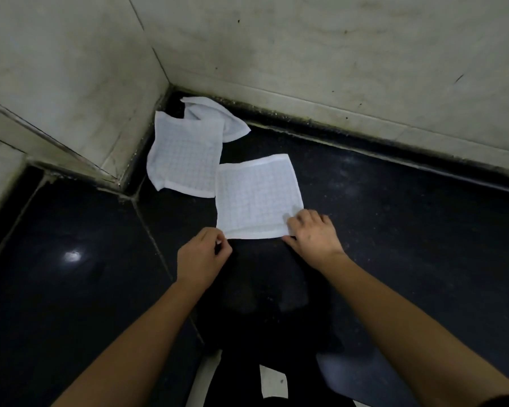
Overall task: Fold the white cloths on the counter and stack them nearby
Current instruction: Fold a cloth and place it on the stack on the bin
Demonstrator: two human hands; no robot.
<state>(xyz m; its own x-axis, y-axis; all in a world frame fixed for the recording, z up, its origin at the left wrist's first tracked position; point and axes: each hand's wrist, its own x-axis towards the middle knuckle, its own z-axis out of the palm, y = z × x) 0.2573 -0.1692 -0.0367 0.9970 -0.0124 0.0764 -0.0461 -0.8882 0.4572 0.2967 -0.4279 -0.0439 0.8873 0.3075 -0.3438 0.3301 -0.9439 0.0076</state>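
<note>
- Three white cloths lie on the dark polished counter (394, 230), all gathered toward the corner where the two pale tiled walls (306, 48) meet.
- Nearest the person, a flat checked cloth (256, 198) is spread out square, with a plain border along its edges.
- On the corner side of that flat checked cloth, a second checked cloth (185, 160) lies mostly flat, its lower right edge touching or just overlapped by the first; its left edge curls up slightly against the wall.
- Beyond it, deepest in the corner, a crumpled cloth (218, 116) sits bunched, partly under the second one.
- At the near right corner of the flat checked cloth, the right hand (313, 235) rests with fingers on the fabric, the thumb at the edge.
- At the cloth's near left corner, the left hand (202, 255) is curled narrow, fingertips pinched together just at the corner; whether they grip fabric cannot be told.
- A bright spot of light reflects on the counter, well to the left of the hands.
</note>
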